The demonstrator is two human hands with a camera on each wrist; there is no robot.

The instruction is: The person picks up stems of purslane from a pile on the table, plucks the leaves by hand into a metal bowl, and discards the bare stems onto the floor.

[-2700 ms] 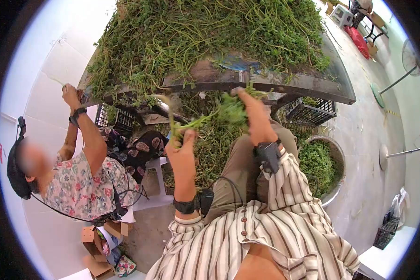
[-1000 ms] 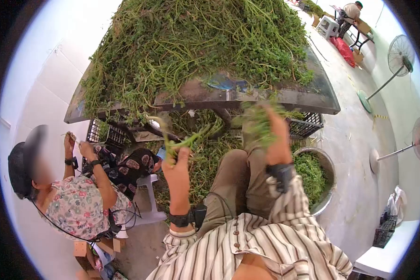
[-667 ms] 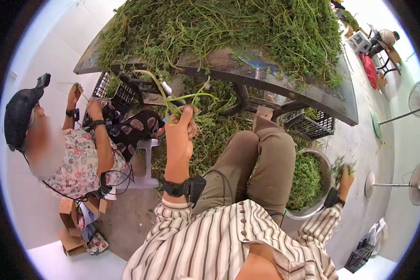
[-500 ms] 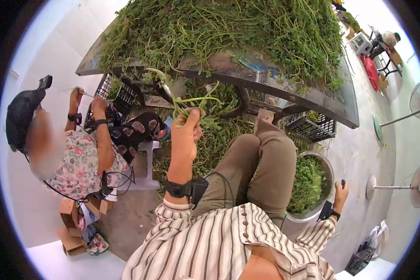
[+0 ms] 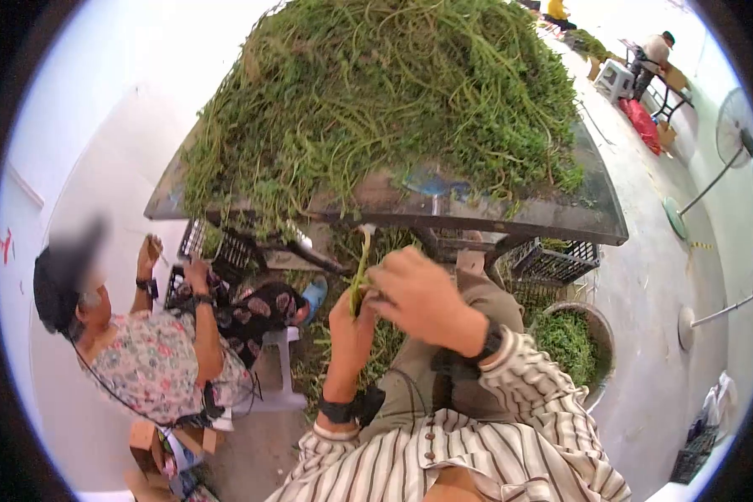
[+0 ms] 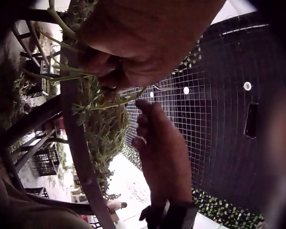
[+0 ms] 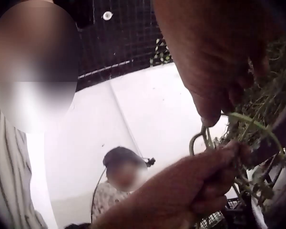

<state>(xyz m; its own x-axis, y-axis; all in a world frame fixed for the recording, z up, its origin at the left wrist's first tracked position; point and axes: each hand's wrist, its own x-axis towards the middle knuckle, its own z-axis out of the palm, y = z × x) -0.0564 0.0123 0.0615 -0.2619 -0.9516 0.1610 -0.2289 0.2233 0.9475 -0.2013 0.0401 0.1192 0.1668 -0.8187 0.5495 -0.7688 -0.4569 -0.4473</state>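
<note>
My left hand (image 5: pixel 353 322) grips a small bunch of green leafy stems (image 5: pixel 360 272), which stands up out of the fist in the head view. The right hand (image 5: pixel 422 301) is close over it, fingers bent and fingertips right at the stems. From the right wrist, the stems (image 7: pixel 257 125) run up from the left hand (image 7: pixel 181 191) to the right fingertips; I cannot tell whether these pinch a stem. In the left wrist view, the right hand (image 6: pixel 164 152) lies just below a thin stem (image 6: pixel 114 103).
A large heap of greens (image 5: pixel 385 100) covers the dark table (image 5: pixel 519 224) ahead. A metal tub (image 5: pixel 607 335) of greens stands right of my knees. Black crates (image 5: pixel 560 261) sit under the table. Another person (image 5: pixel 142 351) sits at the left; pedestal fans (image 5: pixel 736 134) stand at the right.
My right hand has carried a leafy bunch out over the tub, let it go, and come back to the left hand. The left hand keeps its stems, now held lower and more upright.
</note>
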